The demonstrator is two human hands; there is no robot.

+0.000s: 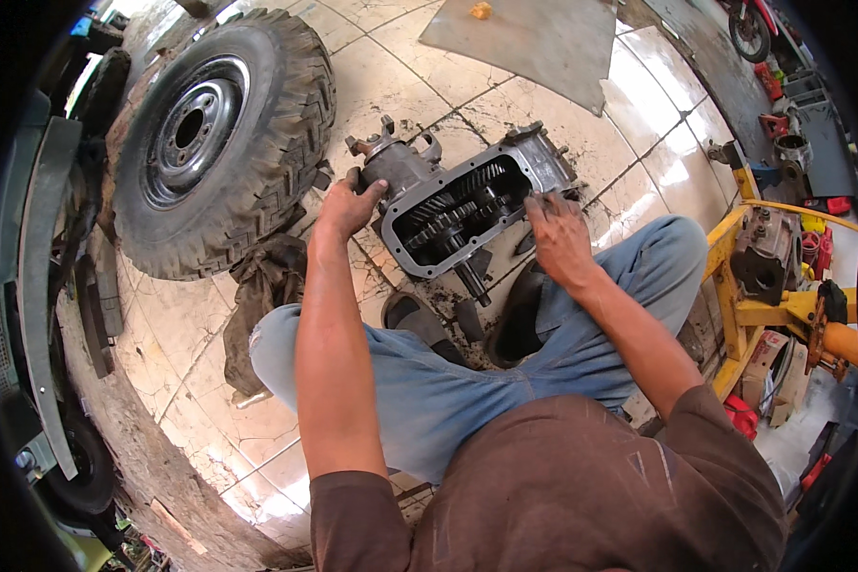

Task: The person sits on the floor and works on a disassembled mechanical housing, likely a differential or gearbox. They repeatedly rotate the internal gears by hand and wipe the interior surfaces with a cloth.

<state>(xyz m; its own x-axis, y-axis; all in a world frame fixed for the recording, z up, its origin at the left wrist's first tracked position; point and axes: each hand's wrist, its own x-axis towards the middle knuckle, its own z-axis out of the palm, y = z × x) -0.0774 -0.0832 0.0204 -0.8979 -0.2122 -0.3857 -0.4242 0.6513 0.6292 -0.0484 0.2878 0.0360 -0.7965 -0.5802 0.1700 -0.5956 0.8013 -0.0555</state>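
Observation:
A metal gearbox [513,215] lies on the tiled floor between my feet, its wide opening facing up. Inside the housing, toothed gears [443,229] sit on dark, oily shafts. A splined shaft [471,283] sticks out from the near side. My left hand [353,204] grips the round left end of the gearbox, thumb on top, some fingers hidden. At the right end, my right hand [559,238] has its blackened fingers curled over the housing's rim. A forked yoke [383,138] stands out at the far left of the gearbox.
A big treaded wheel [205,129] stands at the left, with a dark rag [269,281] beside it. Beyond the gearbox lies a flat grey sheet [534,43]. A yellow metal stand [729,296] rises on the right, near scattered tools and parts. Dark crumbs of dirt dot the tiles.

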